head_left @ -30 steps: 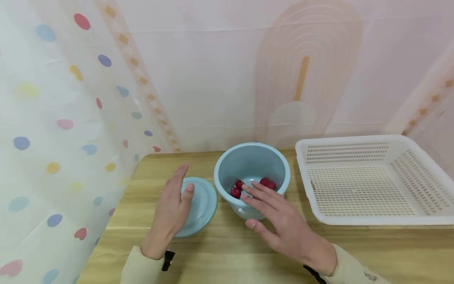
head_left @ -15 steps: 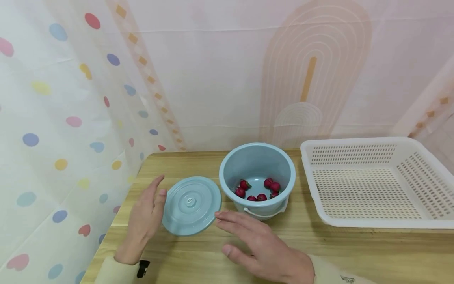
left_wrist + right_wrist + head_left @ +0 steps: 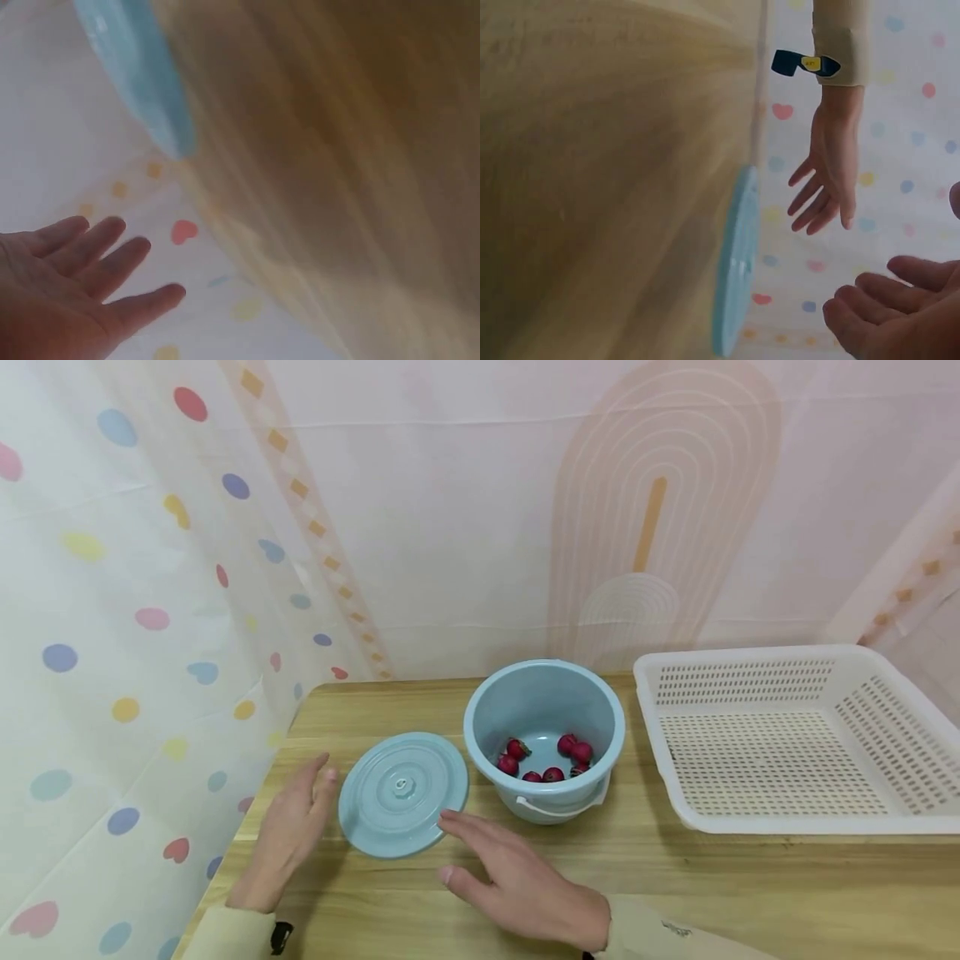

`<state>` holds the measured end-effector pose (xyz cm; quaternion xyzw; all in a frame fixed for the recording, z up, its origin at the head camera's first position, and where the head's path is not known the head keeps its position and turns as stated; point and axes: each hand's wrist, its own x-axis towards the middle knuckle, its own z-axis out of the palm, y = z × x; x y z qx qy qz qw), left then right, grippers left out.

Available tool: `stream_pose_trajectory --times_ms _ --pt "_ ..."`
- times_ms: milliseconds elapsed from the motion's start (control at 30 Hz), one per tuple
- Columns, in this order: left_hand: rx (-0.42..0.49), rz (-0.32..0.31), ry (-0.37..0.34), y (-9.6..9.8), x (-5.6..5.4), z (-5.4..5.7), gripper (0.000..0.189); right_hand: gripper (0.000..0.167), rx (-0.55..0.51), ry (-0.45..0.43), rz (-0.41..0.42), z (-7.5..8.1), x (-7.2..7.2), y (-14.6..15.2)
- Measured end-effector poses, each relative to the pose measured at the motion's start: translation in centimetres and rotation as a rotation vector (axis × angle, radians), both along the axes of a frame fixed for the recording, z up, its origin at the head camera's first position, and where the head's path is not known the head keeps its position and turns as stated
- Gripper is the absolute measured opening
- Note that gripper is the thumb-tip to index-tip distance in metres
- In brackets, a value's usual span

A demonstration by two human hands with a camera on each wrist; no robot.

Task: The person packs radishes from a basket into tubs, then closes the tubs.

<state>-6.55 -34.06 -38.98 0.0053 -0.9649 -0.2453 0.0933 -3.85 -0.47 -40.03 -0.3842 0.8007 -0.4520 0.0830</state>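
A round light-blue lid [image 3: 375, 802] with a small knob lies flat on the table between the hands. To its left is my left hand [image 3: 287, 827], fingers extended and holding nothing. My right hand [image 3: 517, 881] hovers near the lid's lower right edge with straight fingers, likewise holding nothing. In the right wrist view both the right hand [image 3: 900, 311] and the left hand [image 3: 834, 161] appear raised beside the lid [image 3: 737, 262]. A light-blue bucket [image 3: 543, 681] with a white handle [image 3: 558, 812] stands right of the lid. Several small red radishes [image 3: 553, 774] lie inside it.
At the right of the wooden table [image 3: 675, 893] sits a white perforated plastic basket [image 3: 757, 768]. A patterned cloth [image 3: 450, 527] hangs behind the table and along its left side. The bucket stands between the lid and the basket.
From over the bucket, my right hand has moved left and toward me. My left hand has withdrawn leftward from above the lid. The lid and radishes are now more fully visible.
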Motion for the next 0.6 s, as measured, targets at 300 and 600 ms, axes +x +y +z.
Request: stream_pose_trajectory --times_ms 300,600 --pt "-0.071 -0.032 -0.129 -1.5 -1.6 -1.5 0.073 0.069 -0.089 -0.255 -0.144 -2.0 -1.5 -2.5" --pt "-0.113 -0.046 -0.224 -1.6 -3.4 -2.1 0.083 0.072 -0.141 -0.392 -0.296 -3.6 -3.2 -4.0"
